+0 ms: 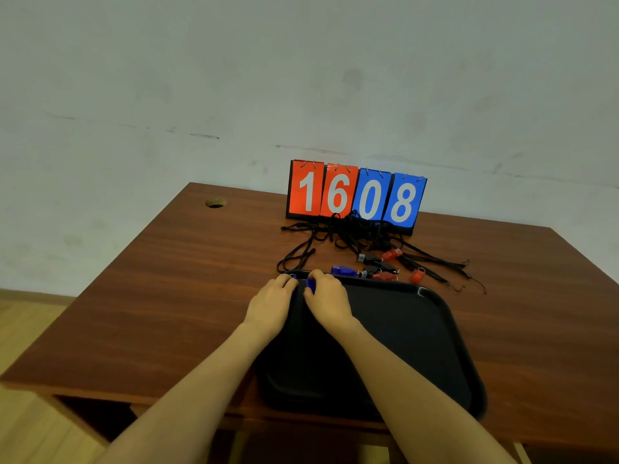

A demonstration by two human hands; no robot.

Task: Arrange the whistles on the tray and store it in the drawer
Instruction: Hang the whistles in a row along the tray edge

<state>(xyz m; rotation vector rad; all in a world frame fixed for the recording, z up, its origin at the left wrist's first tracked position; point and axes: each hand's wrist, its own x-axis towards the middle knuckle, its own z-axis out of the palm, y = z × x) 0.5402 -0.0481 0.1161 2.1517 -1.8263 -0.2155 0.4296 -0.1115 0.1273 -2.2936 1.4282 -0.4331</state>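
Early going: the black tray [432, 293] sits at the near right of the bench [167, 296], and apart from what the hands have at its far left corner, its floor looks bare.

The left hand [273, 296] has its fingers curled down over a blue whistle [294, 283] right at that corner. The right hand [326, 298], just beside it, curls over a second blue whistle [311, 287]. Only slivers of blue show, so whether these rest on the tray yet, and which way they point, I cannot tell.

Most of the work is left. A third blue whistle [343, 271] lies on the bench just beyond the tray's far rim, its long axis roughly along that rim. Red whistles [392, 254] and black whistles [370, 257] lie scattered past it toward the far right, at mixed angles. Their black cords [351, 229] are tangled in front of a scoreboard [356, 195] standing at the far edge.

All of these must still go onto the tray, cords included. Storing it has not begun, and no drawer can be made out for certain.
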